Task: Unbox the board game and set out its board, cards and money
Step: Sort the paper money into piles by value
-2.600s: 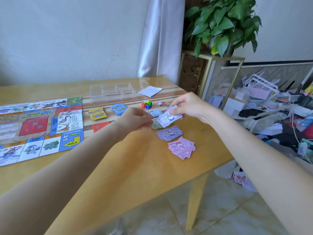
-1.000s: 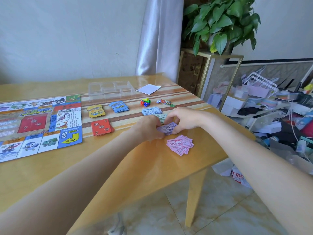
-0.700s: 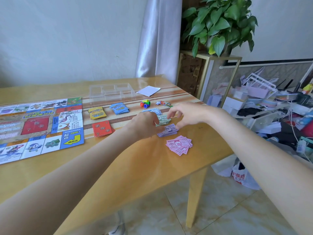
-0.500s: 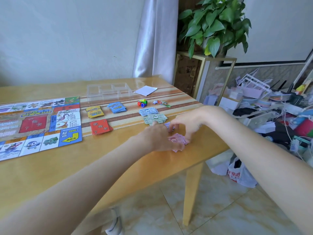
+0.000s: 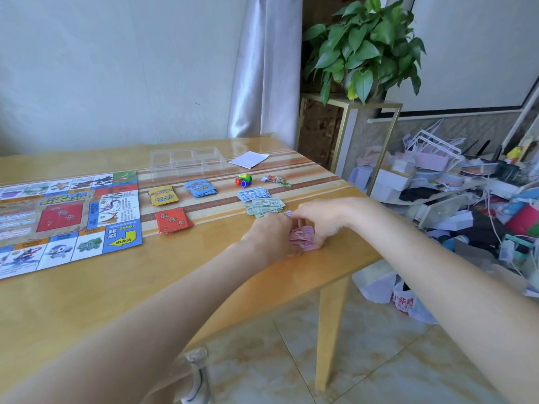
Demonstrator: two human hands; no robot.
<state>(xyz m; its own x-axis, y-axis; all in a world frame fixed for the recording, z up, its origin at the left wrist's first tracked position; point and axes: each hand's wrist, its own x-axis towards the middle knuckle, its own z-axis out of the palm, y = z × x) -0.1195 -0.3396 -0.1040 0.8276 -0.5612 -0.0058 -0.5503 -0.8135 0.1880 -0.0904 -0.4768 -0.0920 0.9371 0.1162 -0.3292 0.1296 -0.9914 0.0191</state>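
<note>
Hands met over the pink money stack [image 5: 302, 237] near the front right edge of the worktop [image 5: 87, 293]. The left hand [image 5: 271, 233] lay against the stack's left side with its fingers curled down onto the notes; the right hand [image 5: 319, 218] covered the stack's right side, fingers bent round the edge of the notes. Both hands thus held the pink money stack between them, and it rested on the worktop.

Relative to the pink money stack: the green money stack [image 5: 265, 206] lay just behind it, beside the left hand's knuckles; the blue-grey money stack [image 5: 253, 194] lay farther behind. The red card deck [image 5: 173, 220] lay well to the left, the yellow card deck [image 5: 162, 195] and blue card deck [image 5: 200, 188] behind and to the left. The game board [image 5: 58, 217] lay unfolded far to the left. The coloured pawns [image 5: 243, 180] and the clear plastic tray [image 5: 186, 159] stood far behind.
</note>
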